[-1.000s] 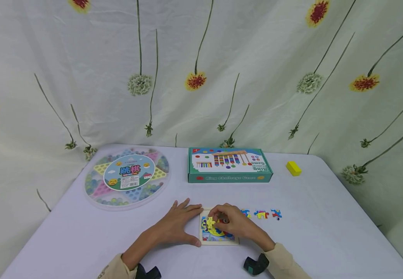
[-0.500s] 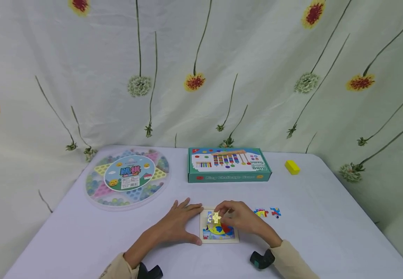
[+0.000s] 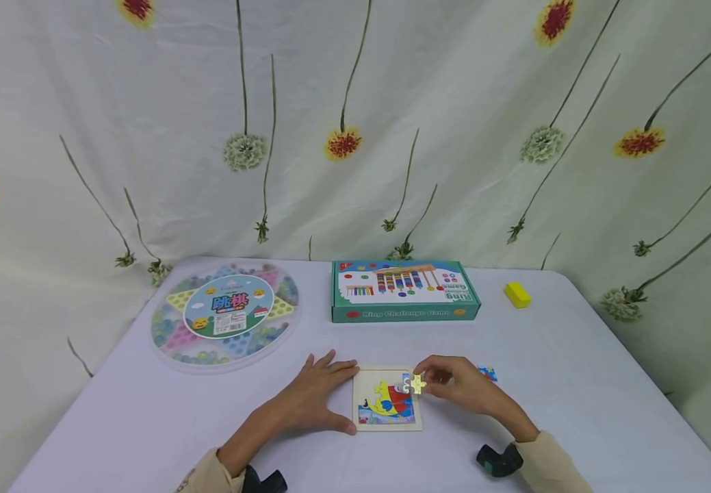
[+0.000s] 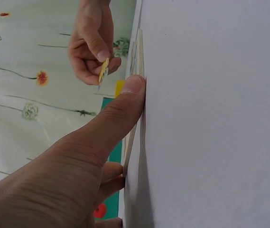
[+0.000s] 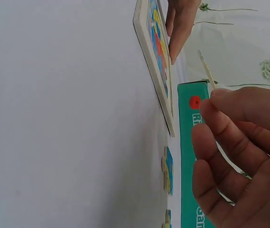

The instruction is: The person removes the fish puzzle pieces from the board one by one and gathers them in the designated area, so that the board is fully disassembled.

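Over the top right of a wooden puzzle tray (image 3: 389, 428), the right hand (image 3: 462, 387) pinches a yellow and blue-white puzzle piece (image 3: 417, 384) between thumb and fingertips. Whether this is one piece or two joined cannot be told. In the right wrist view the piece (image 5: 206, 69) shows edge-on, raised off the tray (image 5: 151, 61). The left hand (image 3: 315, 394) is spread at the tray's left side, its thumb at the lower left corner and fingertips at the upper left; its thumb touches the rim in the left wrist view. Yellow, red and blue pieces lie inside, with bare wood above and left.
Loose pieces (image 5: 169, 171) lie right of the tray; one (image 3: 487, 373) shows beyond the right hand. A green game box (image 3: 406, 315) stands behind, a round marble-game board (image 3: 228, 305) lies back left, and a yellow block (image 3: 518, 295) sits back right.
The right hand has moved right with the pinched piece, from over the tray's left part to its right edge, uncovering more of the tray. The left hand has stayed in place.
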{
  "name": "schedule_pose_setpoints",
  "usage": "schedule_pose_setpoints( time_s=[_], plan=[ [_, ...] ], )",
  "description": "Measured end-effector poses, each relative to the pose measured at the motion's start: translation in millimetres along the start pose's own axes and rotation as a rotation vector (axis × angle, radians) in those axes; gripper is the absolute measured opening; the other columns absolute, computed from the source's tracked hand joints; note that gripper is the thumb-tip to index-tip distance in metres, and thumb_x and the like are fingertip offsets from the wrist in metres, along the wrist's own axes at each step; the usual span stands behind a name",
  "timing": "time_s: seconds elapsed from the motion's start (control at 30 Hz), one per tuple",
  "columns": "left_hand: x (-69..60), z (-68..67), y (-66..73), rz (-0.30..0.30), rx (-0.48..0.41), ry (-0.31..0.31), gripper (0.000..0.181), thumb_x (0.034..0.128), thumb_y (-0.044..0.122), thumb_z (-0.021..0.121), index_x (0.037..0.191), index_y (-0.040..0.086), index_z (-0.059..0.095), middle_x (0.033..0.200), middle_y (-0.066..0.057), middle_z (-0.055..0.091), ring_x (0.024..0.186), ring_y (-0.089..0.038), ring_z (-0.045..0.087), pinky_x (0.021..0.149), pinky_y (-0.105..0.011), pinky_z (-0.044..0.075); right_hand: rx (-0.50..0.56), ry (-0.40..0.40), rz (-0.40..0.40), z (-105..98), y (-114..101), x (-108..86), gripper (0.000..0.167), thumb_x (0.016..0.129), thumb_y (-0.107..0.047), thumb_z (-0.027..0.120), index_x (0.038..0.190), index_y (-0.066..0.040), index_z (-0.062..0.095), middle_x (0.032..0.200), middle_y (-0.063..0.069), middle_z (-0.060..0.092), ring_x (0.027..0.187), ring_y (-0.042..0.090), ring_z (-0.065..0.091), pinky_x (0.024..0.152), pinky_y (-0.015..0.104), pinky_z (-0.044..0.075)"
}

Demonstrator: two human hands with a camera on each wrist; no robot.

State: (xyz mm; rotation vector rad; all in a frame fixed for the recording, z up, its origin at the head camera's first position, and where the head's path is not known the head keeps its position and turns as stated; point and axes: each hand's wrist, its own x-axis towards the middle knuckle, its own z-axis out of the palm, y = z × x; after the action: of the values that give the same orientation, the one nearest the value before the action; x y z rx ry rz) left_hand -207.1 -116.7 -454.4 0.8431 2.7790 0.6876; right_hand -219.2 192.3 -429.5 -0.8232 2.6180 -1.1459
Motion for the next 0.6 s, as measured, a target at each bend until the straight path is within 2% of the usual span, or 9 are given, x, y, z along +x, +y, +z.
schedule_pose_setpoints(
  time_s=[0.4, 0.6],
  plan=[
    [-0.1, -0.8, 0.4, 0.010, -0.005, 0.008, 0.095, 0.0668, 0.063, 0.076, 0.143, 0.014, 0.046, 0.150, -0.001, 0.040, 0.145, -0.037, 0.015, 0.113, -0.065, 0.005, 0.017, -0.049, 0.080, -14, 14, -18.9, 0.021, 0.086, -0.009, 0.070, 0.106, -0.011, 0.068, 0.080, -0.001, 0.056, 0.075, 0.011, 0.051, 0.062, 0.018, 0.044],
    [0.1, 0.5, 0.7, 0.003, -0.010, 0.007, 0.095, 0.0665, 0.062, 0.077, 0.143, 0.014, 0.046, 0.150, -0.001, 0.040, 0.145, -0.037, 0.015, 0.114, -0.065, 0.004, 0.003, -0.065, 0.125, -16, 20, -24.8, 0.020, 0.086, -0.008, 0.069, 0.105, -0.011, 0.069, 0.078, -0.002, 0.057, 0.074, 0.012, 0.053, 0.062, 0.019, 0.047]
  ],
)
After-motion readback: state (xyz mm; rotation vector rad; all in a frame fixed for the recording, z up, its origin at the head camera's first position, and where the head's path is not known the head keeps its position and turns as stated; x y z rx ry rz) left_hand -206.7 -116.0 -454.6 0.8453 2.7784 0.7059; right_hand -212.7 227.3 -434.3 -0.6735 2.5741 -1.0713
